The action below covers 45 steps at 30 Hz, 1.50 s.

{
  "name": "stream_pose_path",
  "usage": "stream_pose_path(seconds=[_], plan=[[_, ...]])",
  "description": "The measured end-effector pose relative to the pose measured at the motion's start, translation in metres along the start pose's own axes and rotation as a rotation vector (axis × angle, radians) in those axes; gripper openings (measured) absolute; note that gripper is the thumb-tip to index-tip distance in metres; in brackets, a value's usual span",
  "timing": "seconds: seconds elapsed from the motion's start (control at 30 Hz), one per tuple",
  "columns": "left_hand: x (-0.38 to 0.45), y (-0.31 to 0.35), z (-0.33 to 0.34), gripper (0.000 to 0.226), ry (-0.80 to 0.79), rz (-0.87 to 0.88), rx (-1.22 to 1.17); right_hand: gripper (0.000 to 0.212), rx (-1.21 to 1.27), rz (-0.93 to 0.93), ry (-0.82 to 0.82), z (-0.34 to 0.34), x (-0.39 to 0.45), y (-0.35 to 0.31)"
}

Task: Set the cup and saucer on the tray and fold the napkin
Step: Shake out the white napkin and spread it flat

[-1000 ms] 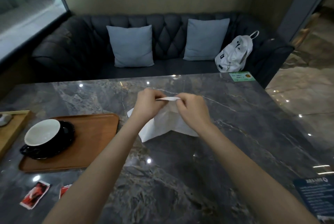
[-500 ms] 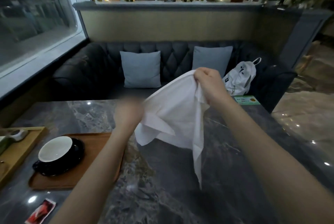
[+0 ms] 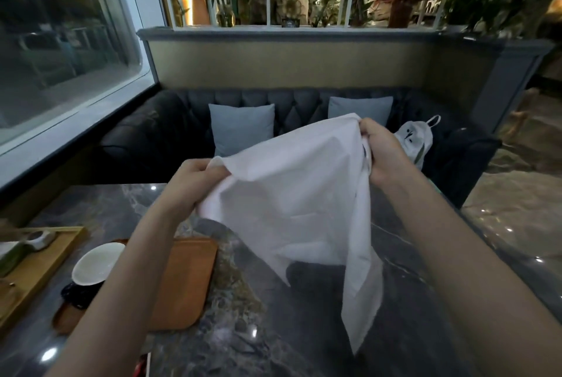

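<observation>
A white cloth napkin [image 3: 298, 197] hangs unfolded in the air above the dark marble table [image 3: 273, 331]. My left hand [image 3: 194, 185] pinches its left edge and my right hand [image 3: 380, 151] grips its upper right corner, held higher. The loose lower corner dangles toward the table. At the lower left a white-lined cup [image 3: 97, 262] sits on a dark saucer [image 3: 76, 296] on the brown wooden tray [image 3: 182, 282]; my left forearm hides part of them.
A lighter wooden tray [image 3: 45, 258] with small items lies at the far left. A dark tufted sofa [image 3: 146, 136] with two grey cushions and a white bag [image 3: 416, 139] stands behind the table. A red packet [image 3: 143, 366] lies at the near edge.
The napkin has been lifted off the table and spread open between both hands. My left hand has taken hold of its left edge, and the view has tilted upward.
</observation>
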<state>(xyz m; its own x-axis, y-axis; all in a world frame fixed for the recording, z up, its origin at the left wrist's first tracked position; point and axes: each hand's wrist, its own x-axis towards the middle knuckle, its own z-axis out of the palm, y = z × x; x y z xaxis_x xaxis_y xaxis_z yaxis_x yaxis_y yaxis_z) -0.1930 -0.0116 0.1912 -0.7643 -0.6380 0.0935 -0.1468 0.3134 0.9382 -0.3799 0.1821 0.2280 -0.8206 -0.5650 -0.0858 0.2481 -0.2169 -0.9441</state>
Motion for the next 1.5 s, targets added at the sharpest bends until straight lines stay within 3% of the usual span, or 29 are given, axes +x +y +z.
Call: stream_pose_path(seconds=[0.13, 0.23, 0.37, 0.5, 0.57, 0.63, 0.77, 0.93, 1.03, 1.3, 1.4, 1.5], plan=[[-0.007, 0.033, -0.001, 0.019, -0.422, 0.051, -0.098, 0.061, 0.013, 0.068, -0.197, 0.003, -0.012, -0.004], [-0.017, 0.048, -0.001, 0.023, -0.604, 0.044, -0.148, 0.058, 0.022, 0.137, -0.219, -0.002, -0.020, -0.005], [-0.005, 0.016, 0.000, 0.019, -0.403, -0.141, -0.167, 0.051, -0.044, 0.213, -0.104, -0.019, -0.022, 0.012], [0.004, -0.032, 0.011, 0.005, -0.480, -0.365, 0.181, 0.041, -0.248, 0.388, -0.020, -0.052, -0.011, 0.070], [0.009, -0.070, 0.021, 0.021, -0.507, -0.424, 0.537, 0.029, -0.442, 0.418, 0.095, -0.070, -0.003, 0.103], [0.010, -0.109, 0.033, 0.031, -0.440, -0.406, 0.727, 0.023, -0.638, 0.413, 0.165, -0.085, 0.006, 0.131], [0.011, -0.151, 0.056, 0.009, -0.301, -0.304, 0.698, 0.030, -0.976, 0.279, 0.144, -0.099, 0.016, 0.164], [0.025, -0.177, 0.080, 0.013, -0.097, -0.197, 0.765, 0.017, -1.255, 0.099, 0.084, -0.107, 0.030, 0.186], [0.037, -0.187, 0.095, 0.017, 0.040, -0.090, 0.887, 0.019, -1.313, 0.102, 0.121, -0.109, 0.040, 0.195], [0.059, -0.209, 0.132, 0.028, 0.328, 0.037, 0.942, 0.025, -1.197, 0.076, 0.178, -0.112, 0.070, 0.212], [0.047, -0.213, 0.158, 0.041, 0.239, 0.077, 0.922, 0.023, -1.167, 0.096, 0.141, -0.113, 0.078, 0.221], [0.008, -0.223, 0.204, 0.050, -0.045, 0.171, 0.862, 0.022, -1.141, 0.101, 0.108, -0.114, 0.083, 0.229]])
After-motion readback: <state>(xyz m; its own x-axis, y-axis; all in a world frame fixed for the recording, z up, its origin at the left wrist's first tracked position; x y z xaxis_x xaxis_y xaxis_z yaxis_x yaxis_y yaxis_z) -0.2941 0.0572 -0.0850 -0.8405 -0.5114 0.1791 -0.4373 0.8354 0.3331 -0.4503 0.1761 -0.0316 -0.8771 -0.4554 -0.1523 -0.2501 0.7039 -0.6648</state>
